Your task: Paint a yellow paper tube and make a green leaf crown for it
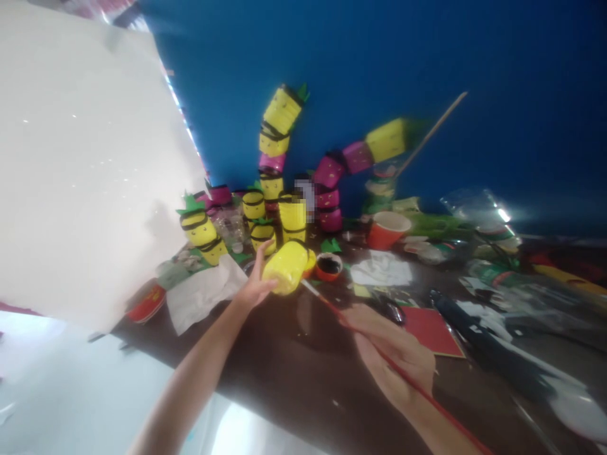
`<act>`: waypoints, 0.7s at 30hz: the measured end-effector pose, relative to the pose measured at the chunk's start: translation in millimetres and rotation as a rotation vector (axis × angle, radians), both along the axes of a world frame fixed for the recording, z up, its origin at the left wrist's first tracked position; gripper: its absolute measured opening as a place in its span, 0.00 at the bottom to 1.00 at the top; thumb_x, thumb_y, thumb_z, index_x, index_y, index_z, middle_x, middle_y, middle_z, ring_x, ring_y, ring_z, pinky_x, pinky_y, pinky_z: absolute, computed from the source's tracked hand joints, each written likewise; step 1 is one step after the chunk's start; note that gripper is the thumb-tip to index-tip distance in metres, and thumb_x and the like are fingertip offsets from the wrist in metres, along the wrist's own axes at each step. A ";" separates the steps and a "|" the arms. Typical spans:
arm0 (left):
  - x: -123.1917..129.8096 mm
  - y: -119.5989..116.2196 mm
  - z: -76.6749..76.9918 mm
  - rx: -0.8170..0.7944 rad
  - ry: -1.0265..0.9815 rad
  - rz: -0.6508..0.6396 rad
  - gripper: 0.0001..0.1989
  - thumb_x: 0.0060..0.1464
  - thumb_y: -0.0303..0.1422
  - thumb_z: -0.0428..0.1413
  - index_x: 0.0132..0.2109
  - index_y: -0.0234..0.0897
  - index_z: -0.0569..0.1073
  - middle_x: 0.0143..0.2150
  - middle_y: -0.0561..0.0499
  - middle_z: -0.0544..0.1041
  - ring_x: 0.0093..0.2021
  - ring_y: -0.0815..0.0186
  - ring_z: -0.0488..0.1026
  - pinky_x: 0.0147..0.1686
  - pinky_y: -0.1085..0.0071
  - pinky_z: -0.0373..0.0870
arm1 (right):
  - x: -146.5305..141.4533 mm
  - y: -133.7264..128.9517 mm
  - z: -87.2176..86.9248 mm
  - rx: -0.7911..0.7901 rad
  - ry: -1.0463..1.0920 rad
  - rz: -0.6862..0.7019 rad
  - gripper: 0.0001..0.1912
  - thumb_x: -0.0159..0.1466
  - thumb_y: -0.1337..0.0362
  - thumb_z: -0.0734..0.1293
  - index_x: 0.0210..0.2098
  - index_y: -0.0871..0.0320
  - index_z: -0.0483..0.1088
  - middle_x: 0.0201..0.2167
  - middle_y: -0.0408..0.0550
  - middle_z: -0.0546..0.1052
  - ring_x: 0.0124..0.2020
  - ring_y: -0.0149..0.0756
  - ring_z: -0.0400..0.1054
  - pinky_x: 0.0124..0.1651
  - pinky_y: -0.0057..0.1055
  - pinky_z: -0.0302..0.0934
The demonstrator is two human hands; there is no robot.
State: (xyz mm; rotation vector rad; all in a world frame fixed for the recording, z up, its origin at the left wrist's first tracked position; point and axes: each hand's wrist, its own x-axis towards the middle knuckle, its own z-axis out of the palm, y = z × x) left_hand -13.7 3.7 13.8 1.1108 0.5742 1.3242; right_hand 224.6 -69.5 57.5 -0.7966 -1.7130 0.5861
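Note:
My left hand grips a yellow plastic container, which is tilted on its side above the dark brown table. In my right hand is a red-handled paintbrush. Its pale tip points at the container's right lower edge; whether they touch I cannot tell. Just beyond the brush stands a small orange cup with something dark in it. Part of another yellow-orange rim peeks out behind the container.
Yellow and magenta faced containers stand stacked against the blue wall. A red-orange cup, white tissue, red card and clear plastic bottles lie to the right. On the left are white paper and a red bowl.

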 end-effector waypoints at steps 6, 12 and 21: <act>-0.1 -0.4 2.7 -0.021 0.034 0.016 0.50 0.34 0.38 0.65 0.61 0.51 0.44 0.51 0.46 0.66 0.46 0.55 0.70 0.43 0.57 0.69 | -0.1 3.9 -5.6 0.073 0.044 0.063 0.07 0.58 0.70 0.64 0.32 0.53 0.73 0.28 0.46 0.78 0.32 0.36 0.73 0.49 0.41 0.65; -1.4 1.5 0.4 -0.008 0.016 0.018 0.48 0.34 0.37 0.65 0.60 0.49 0.47 0.49 0.46 0.65 0.45 0.54 0.70 0.40 0.60 0.70 | -1.1 4.1 -5.8 0.047 0.009 0.038 0.08 0.58 0.70 0.64 0.34 0.54 0.73 0.31 0.48 0.78 0.34 0.37 0.73 0.50 0.42 0.64; -1.0 0.9 -0.8 -0.010 0.024 0.016 0.48 0.35 0.37 0.65 0.60 0.50 0.46 0.49 0.46 0.65 0.45 0.56 0.70 0.42 0.59 0.70 | -1.4 3.6 -3.0 0.067 0.019 0.042 0.08 0.57 0.71 0.64 0.33 0.53 0.72 0.29 0.46 0.78 0.32 0.37 0.73 0.49 0.42 0.64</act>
